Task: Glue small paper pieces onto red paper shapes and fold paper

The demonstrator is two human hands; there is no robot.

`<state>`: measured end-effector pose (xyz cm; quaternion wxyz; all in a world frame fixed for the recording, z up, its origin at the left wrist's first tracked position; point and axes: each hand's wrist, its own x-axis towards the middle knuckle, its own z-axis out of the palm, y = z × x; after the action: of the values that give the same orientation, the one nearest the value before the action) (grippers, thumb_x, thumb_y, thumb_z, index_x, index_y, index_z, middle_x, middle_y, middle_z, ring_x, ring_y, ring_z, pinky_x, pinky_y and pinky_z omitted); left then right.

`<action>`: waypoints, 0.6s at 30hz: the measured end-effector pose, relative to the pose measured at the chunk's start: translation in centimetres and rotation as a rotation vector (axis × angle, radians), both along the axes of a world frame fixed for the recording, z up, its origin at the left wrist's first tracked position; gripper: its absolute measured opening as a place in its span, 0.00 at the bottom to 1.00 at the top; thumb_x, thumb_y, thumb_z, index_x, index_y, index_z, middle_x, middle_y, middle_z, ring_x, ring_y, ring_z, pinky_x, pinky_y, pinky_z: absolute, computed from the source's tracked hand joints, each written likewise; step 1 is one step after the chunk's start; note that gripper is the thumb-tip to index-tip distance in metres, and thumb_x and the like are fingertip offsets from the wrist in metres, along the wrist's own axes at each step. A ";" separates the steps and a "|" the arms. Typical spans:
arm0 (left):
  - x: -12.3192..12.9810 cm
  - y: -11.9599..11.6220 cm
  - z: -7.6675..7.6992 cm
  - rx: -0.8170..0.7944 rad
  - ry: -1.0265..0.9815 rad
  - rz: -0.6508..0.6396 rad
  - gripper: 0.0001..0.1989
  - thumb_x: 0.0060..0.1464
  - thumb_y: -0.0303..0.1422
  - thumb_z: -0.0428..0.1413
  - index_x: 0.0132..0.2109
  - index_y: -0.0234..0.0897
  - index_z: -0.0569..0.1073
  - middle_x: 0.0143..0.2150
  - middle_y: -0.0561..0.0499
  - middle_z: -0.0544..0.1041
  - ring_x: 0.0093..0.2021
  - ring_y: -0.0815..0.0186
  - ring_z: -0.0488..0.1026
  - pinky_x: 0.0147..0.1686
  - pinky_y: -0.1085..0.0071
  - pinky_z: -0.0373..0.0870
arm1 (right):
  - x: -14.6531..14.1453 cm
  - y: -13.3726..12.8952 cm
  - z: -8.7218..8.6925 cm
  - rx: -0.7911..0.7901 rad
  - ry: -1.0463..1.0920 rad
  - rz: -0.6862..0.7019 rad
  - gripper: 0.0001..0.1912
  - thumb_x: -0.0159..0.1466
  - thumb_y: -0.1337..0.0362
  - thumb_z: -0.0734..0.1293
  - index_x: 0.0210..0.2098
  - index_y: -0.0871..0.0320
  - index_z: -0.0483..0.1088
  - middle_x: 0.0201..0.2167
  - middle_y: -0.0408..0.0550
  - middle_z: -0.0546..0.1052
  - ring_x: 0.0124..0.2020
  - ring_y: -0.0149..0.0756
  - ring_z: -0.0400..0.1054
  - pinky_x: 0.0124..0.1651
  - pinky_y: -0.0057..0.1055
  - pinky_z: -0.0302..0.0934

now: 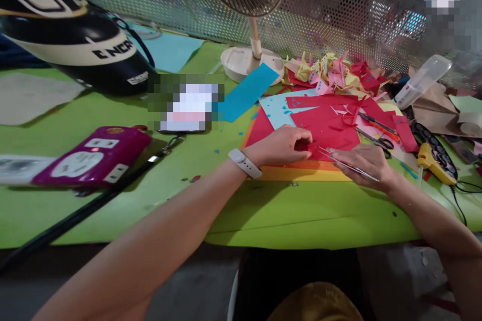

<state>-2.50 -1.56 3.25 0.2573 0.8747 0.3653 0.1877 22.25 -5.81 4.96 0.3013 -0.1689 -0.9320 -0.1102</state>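
Observation:
My right hand (pixel 367 163) is closed around a pair of thin silver tweezers (pixel 356 169), whose tips point left toward my other hand. Just across from them, my left hand (pixel 284 144), with a white watch (pixel 244 163) on its wrist, has its fingers curled into a pinch low over the red paper (pixel 324 125). Whatever sits between those fingertips is too small or hidden to make out. Orange and yellow sheets (pixel 301 173) stick out under the red one. A light blue sheet (pixel 280 116) with small blue bits lies beyond my left hand.
Scissors (pixel 376 141), a cutter (pixel 380 125) and a yellow glue gun (pixel 433 163) lie to the right. Paper scraps (pixel 335 72) pile up behind, beside a fan (pixel 250 60). Leftward are a phone (pixel 190 108), a purple power strip (pixel 98 158) and a large black bottle (pixel 83 45).

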 end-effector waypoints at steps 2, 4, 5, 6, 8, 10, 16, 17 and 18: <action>0.0 -0.1 0.1 -0.087 -0.039 -0.007 0.06 0.50 0.34 0.55 0.32 0.36 0.69 0.26 0.54 0.69 0.27 0.69 0.63 0.31 0.71 0.58 | 0.0 -0.1 0.1 0.000 0.003 0.027 0.24 0.65 0.70 0.65 0.59 0.52 0.61 0.42 0.46 0.82 0.31 0.32 0.77 0.32 0.31 0.70; 0.0 -0.2 0.1 -0.186 -0.074 -0.016 0.06 0.49 0.34 0.55 0.32 0.36 0.68 0.25 0.55 0.68 0.26 0.70 0.62 0.29 0.71 0.57 | -0.1 -0.2 0.1 0.008 0.013 0.047 0.23 0.65 0.71 0.66 0.59 0.55 0.62 0.41 0.47 0.82 0.31 0.33 0.77 0.31 0.31 0.70; 0.0 -0.2 0.1 -0.223 -0.089 -0.018 0.06 0.49 0.34 0.54 0.32 0.36 0.67 0.25 0.55 0.67 0.26 0.70 0.61 0.28 0.72 0.57 | -0.1 -0.3 0.1 0.016 0.018 0.051 0.23 0.65 0.71 0.66 0.58 0.56 0.62 0.41 0.48 0.82 0.30 0.33 0.76 0.30 0.31 0.70; 0.0 -0.2 0.1 -0.244 -0.100 -0.018 0.06 0.49 0.35 0.54 0.32 0.36 0.67 0.25 0.55 0.67 0.26 0.70 0.61 0.28 0.72 0.57 | -0.2 -0.3 0.1 0.021 0.021 0.048 0.23 0.65 0.71 0.66 0.58 0.57 0.62 0.40 0.48 0.82 0.29 0.33 0.76 0.29 0.31 0.70; 0.0 -0.2 0.0 -0.253 -0.111 -0.012 0.07 0.48 0.35 0.54 0.32 0.36 0.67 0.26 0.54 0.67 0.27 0.70 0.61 0.28 0.72 0.57 | -0.3 -0.3 0.0 0.023 0.024 0.041 0.23 0.65 0.71 0.66 0.59 0.57 0.61 0.39 0.48 0.82 0.28 0.33 0.75 0.28 0.31 0.69; 0.0 -0.2 -0.1 -0.253 -0.115 -0.008 0.07 0.48 0.35 0.54 0.32 0.36 0.67 0.27 0.54 0.67 0.27 0.70 0.61 0.28 0.71 0.58 | -0.4 -0.2 -0.2 0.017 0.032 0.037 0.23 0.65 0.70 0.65 0.59 0.57 0.61 0.39 0.47 0.82 0.27 0.32 0.75 0.28 0.31 0.68; 0.0 -0.2 -0.1 -0.243 -0.119 -0.019 0.08 0.48 0.36 0.55 0.33 0.36 0.68 0.26 0.54 0.67 0.27 0.69 0.62 0.28 0.71 0.58 | -0.3 -0.1 -0.7 -0.013 0.039 0.030 0.28 0.66 0.69 0.65 0.63 0.54 0.56 0.40 0.45 0.82 0.29 0.32 0.75 0.29 0.30 0.69; 0.0 -0.1 -0.1 -0.238 -0.118 -0.019 0.08 0.48 0.36 0.55 0.34 0.36 0.68 0.27 0.54 0.67 0.27 0.69 0.62 0.28 0.71 0.58 | -0.3 -0.1 -0.7 -0.009 0.038 0.030 0.28 0.66 0.69 0.65 0.64 0.54 0.56 0.39 0.45 0.82 0.29 0.33 0.75 0.29 0.31 0.69; 0.0 -0.1 -0.1 -0.234 -0.118 -0.018 0.08 0.48 0.36 0.55 0.34 0.36 0.68 0.27 0.54 0.68 0.27 0.69 0.62 0.28 0.71 0.58 | -0.3 -0.1 -0.7 -0.009 0.035 0.029 0.28 0.66 0.68 0.65 0.64 0.54 0.56 0.38 0.45 0.82 0.28 0.33 0.75 0.29 0.31 0.68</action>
<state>-2.47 -1.70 3.13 0.3803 0.8294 0.3610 0.1925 21.96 -5.87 4.26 0.3184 -0.1585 -0.9294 -0.0983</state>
